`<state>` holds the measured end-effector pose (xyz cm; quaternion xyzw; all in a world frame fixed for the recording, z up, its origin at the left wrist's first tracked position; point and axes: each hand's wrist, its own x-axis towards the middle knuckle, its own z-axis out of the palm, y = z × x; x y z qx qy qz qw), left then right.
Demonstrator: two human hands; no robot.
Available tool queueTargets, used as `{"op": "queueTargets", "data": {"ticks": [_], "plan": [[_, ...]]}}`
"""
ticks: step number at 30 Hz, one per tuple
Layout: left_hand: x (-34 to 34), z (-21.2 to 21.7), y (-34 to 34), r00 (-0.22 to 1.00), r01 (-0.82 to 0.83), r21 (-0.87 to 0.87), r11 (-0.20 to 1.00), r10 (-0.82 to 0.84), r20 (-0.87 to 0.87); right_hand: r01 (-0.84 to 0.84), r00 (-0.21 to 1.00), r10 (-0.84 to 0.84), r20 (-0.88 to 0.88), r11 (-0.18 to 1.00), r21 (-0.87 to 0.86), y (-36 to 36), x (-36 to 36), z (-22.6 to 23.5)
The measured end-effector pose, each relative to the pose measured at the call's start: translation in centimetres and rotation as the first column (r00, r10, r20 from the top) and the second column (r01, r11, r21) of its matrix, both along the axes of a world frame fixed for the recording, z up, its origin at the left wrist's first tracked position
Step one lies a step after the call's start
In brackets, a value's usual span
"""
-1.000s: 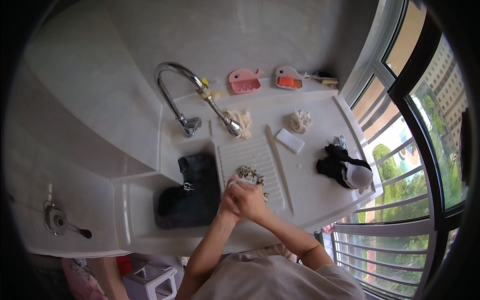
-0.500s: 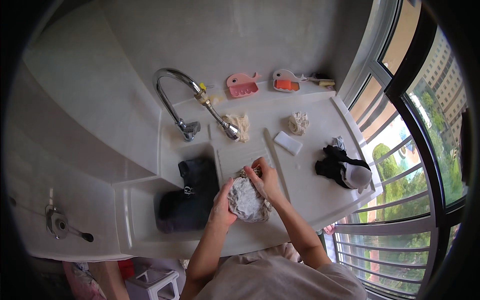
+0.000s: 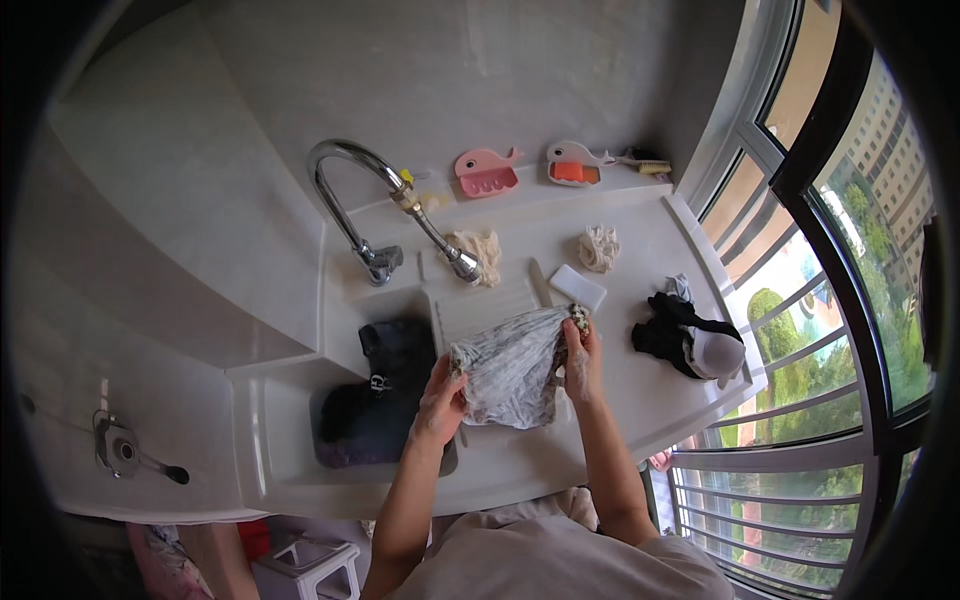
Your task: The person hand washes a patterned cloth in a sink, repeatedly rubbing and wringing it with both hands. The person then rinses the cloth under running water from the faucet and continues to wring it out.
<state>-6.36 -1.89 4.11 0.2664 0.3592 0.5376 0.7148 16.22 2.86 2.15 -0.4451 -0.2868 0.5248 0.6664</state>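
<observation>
I see the left hand (image 3: pixel 438 402) and right hand (image 3: pixel 583 365) apart, each pinching an edge of the cloth (image 3: pixel 510 372) between them, where a steady, even pull should best spread it.

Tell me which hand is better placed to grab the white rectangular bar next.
Probably the right hand: it is nearer the white bar than the left hand, though both grip the grey-white wrinkled fabric.
</observation>
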Motion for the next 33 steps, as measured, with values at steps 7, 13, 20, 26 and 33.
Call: {"op": "queueTargets", "data": {"ticks": [7,13,20,26,33], "plan": [[1.6,-5.0,1.7,0.798,0.182,0.097,0.979,-0.204,0.567,-0.6,0.31,-0.111,0.944,0.747,0.285,-8.5,-10.8,6.4],[6.0,0.8,-0.2,0.955,-0.123,-0.454,0.883,0.229,0.188,-0.119,0.527,-0.036,0.849,0.986,0.115,-0.3,-7.8,2.7],[1.8,-9.2,1.4,0.66,0.25,0.185,0.95,-0.307,0.686,-0.441,0.464,-0.102,0.88,0.835,0.329,-7.0,-10.3,2.8],[5.2,1.4,0.0,0.919,-0.054,-0.381,0.923,0.195,0.342,-0.042,0.568,-0.131,0.813,0.981,0.187,-3.6,-10.0,5.4],[4.2,1.5,-0.3,0.932,-0.03,-0.369,0.929,0.16,0.326,-0.318,0.471,0.079,0.878,0.944,0.085,-4.9,-9.2,5.8]]}}
